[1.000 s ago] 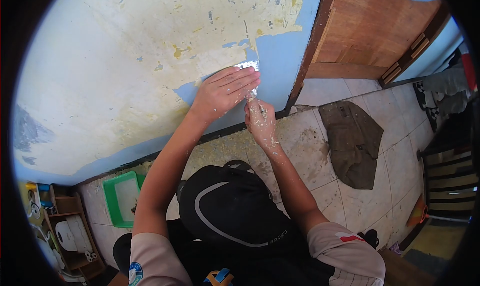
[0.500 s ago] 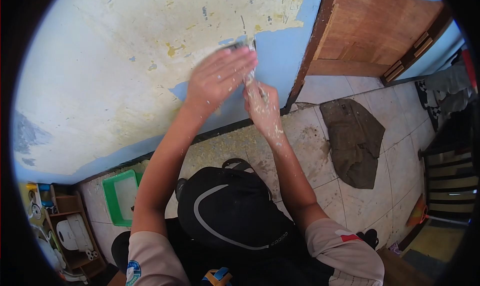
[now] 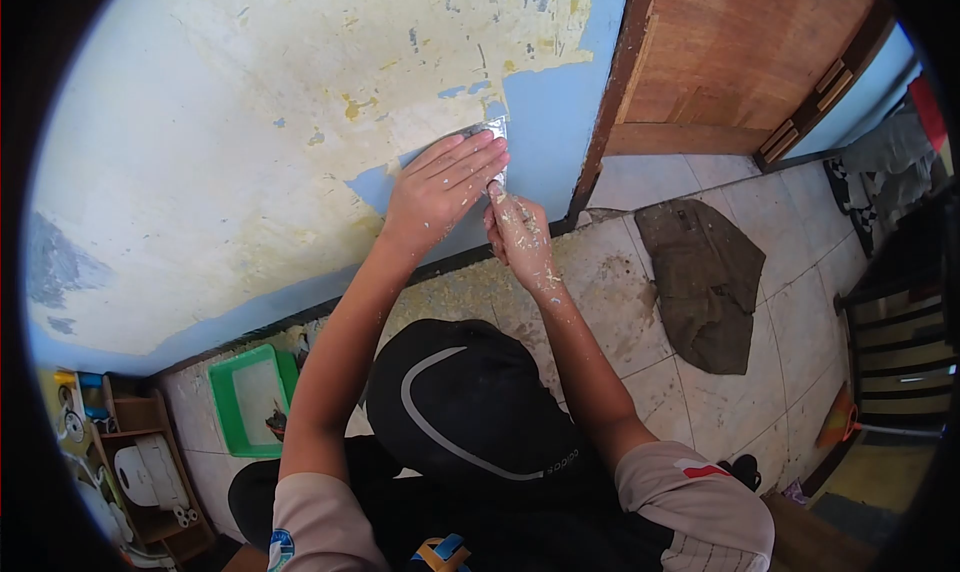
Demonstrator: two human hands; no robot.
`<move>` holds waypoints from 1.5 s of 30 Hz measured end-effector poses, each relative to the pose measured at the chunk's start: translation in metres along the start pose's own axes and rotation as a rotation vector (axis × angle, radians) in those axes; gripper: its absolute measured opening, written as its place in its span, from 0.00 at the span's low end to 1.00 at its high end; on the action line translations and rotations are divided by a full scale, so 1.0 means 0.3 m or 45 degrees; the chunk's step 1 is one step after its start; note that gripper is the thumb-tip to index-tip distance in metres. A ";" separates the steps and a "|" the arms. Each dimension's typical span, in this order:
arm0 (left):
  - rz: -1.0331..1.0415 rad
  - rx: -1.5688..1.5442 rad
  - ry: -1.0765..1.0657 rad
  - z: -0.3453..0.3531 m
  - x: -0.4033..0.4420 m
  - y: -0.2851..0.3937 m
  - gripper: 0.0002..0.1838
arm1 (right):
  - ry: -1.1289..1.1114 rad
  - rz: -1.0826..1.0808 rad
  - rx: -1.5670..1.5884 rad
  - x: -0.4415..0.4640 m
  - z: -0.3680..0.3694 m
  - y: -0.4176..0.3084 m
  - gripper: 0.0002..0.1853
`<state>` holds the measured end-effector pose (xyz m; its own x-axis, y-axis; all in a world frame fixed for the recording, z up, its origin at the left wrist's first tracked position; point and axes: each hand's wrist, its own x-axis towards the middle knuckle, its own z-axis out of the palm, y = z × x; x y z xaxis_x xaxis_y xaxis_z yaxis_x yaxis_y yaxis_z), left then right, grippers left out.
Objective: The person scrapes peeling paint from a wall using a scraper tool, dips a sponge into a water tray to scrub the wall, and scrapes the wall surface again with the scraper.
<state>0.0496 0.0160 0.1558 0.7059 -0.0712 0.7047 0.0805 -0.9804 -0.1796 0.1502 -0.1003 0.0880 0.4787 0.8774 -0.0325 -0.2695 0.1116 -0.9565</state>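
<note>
While I am following remotely, the patchy cream-and-blue wall is serving as my landmark. Past its right end a wooden door is standing; out from that same end a brown cloth is lying on the floor tiles, and a green plastic tray is sitting near the wall's foot, further left. At the wall's lower right, the left hand is pressing flat, fingers side by side, over the blade of a flat metal scraper, while the right hand is clamping around its handle. The scraper is resting against the wall where cream is meeting blue. I am judging it light and stiff, its thin metal probably slick; the handle is offering the surest hold, with a flat palm backing the blade. Its long axis is running up the wall, blade pointing upward, handle pointing back toward the person. Pale flecks are clinging to the right wrist.
</note>
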 end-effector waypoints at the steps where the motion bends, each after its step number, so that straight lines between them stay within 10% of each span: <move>1: -0.001 -0.007 -0.004 0.005 -0.005 0.001 0.19 | -0.027 0.043 0.049 -0.009 -0.002 -0.001 0.27; 45: -0.063 -0.087 0.104 0.023 0.030 -0.020 0.20 | 0.105 0.065 0.174 0.025 0.056 -0.042 0.30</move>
<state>0.0604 0.0226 0.1585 0.6421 -0.0345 0.7659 0.0636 -0.9931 -0.0981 0.1432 -0.0872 0.1048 0.5267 0.8431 -0.1091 -0.4035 0.1350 -0.9050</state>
